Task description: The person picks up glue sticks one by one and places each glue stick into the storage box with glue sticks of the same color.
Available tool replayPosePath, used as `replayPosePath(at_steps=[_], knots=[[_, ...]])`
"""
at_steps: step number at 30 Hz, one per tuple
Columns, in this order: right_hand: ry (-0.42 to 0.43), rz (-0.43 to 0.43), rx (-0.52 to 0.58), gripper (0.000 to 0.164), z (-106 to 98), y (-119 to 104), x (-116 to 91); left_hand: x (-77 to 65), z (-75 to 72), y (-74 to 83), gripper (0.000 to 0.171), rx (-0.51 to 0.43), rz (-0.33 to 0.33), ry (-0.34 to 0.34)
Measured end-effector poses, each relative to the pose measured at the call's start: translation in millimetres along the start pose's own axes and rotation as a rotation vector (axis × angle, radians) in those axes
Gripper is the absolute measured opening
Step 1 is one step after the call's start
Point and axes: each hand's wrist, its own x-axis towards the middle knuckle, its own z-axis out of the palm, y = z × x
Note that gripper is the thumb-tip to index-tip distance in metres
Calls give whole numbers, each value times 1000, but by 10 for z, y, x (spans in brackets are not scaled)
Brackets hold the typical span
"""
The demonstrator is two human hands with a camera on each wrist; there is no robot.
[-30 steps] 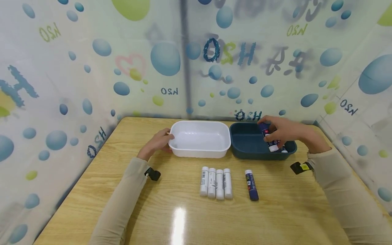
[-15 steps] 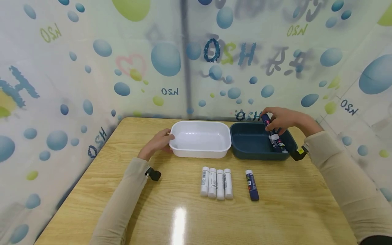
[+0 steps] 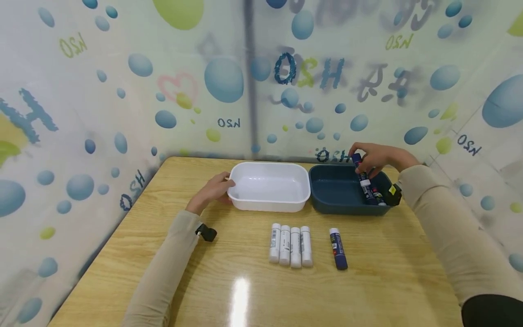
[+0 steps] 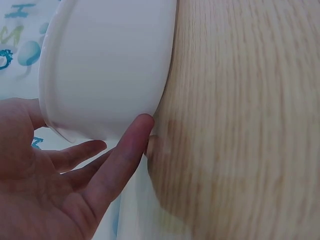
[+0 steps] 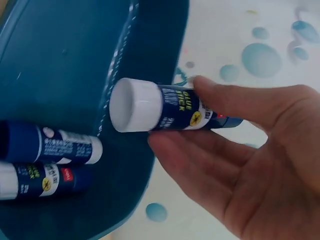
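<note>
My left hand (image 3: pixel 211 190) grips the left end of the white plastic tub (image 3: pixel 269 205), thumb at the rim and fingers against the outer wall. In the left wrist view those fingers (image 4: pixel 122 162) lie along the tub's end. My right hand (image 3: pixel 377 159) pinches a blue glue stick (image 5: pixel 175 107) with a white end, tilted over the back right of the dark blue tub (image 3: pixel 333 205). Inside that tub lie two more blue glue sticks, one (image 5: pixel 65 145) beside the other (image 5: pixel 50 181), their white ends pointing opposite ways.
Several white glue sticks (image 3: pixel 290 246) lie side by side on the wooden table (image 3: pixel 196 281), before the white tub. To their right lies a single blue glue stick (image 3: pixel 338 249). Close behind both tubs hangs a patterned curtain (image 3: pixel 188 141).
My right hand has lifted slightly and moved toward the back with the glue stick, leaving the sticks in the tub more visible. My left hand stays on the white tub.
</note>
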Motion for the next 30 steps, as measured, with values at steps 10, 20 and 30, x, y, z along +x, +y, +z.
replayPosePath(at_steps=[10, 20, 30], knots=[[-49, 47, 87, 50, 96, 130, 87, 18, -17, -6, 52, 1, 2, -3], [-85, 55, 109, 52, 210, 250, 188, 2, 0, -7, 52, 2, 1, -4], [-116, 56, 62, 51, 253, 204, 217, -3, -4, -1, 52, -4, 1, -4]])
